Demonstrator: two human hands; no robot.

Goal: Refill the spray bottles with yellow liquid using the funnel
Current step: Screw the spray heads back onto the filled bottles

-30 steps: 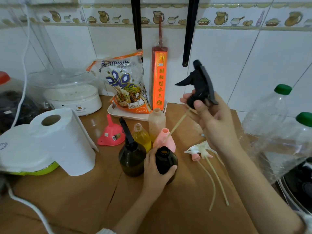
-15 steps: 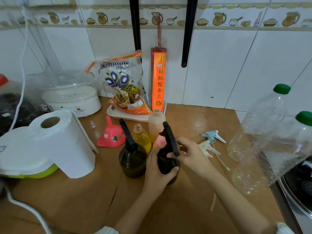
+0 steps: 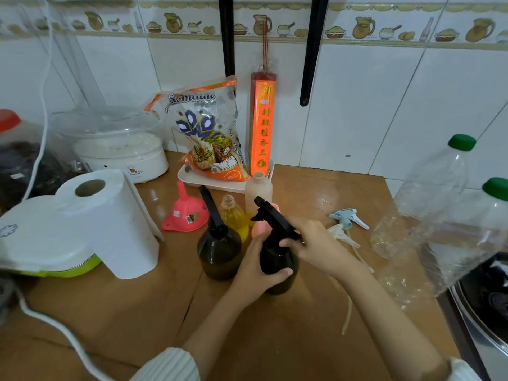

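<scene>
Left hand (image 3: 254,266) grips the body of a dark spray bottle (image 3: 280,266) standing upright on the wooden tabletop (image 3: 137,312) — fingers curled round its side, thumb across the front. Right hand (image 3: 316,243) is on the bottle's black trigger head (image 3: 270,218), fingers closed about the collar at the neck. The head sits on the bottle, nozzle pointing up and left.

Just left stands a second dark spray bottle (image 3: 219,251), head fitted. Behind the two: an uncapped bottle of yellow liquid (image 3: 233,218), a beige bottle (image 3: 258,192) and a pink bottle (image 3: 259,228), largely hidden. The pink funnel (image 3: 185,213) lies mouth-down on the tabletop, left of the bottles — untouched. Two loose trigger heads, one blue (image 3: 347,217) and one white (image 3: 341,235), lie right of the hands.
</scene>
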